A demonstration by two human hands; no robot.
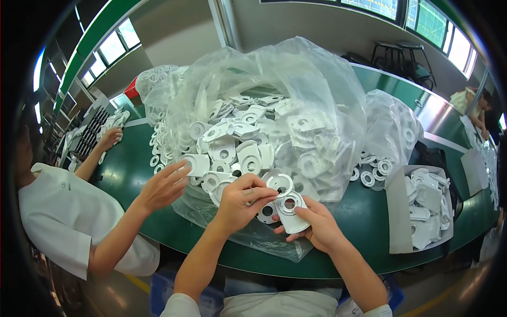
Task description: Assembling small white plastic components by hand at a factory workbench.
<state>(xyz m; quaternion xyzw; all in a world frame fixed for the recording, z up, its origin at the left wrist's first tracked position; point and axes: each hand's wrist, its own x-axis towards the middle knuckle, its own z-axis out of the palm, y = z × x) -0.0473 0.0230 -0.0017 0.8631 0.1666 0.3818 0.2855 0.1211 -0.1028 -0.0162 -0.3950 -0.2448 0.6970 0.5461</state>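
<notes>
My left hand [240, 205] pinches a thin white plastic ring [288, 180] between thumb and fingertips. Just below it, my right hand [320, 226] grips a white plastic plate [294, 224] with a rounded top and a round opening. The ring is held close over the plate's upper edge; whether they touch, I cannot tell. Another white plate [267, 211] with a dark hole lies just behind my hands. Beyond, a large clear plastic bag [325, 68] lies open around a heap of similar white plates [248, 153].
At left a co-worker's hand [163, 186] reaches to the heap. White rings [156, 150] lie along the bag's left side. On the right are loose rings [367, 178], a bag of rings [391, 124] and a cardboard box [400, 222] of white parts on the green table [338, 259].
</notes>
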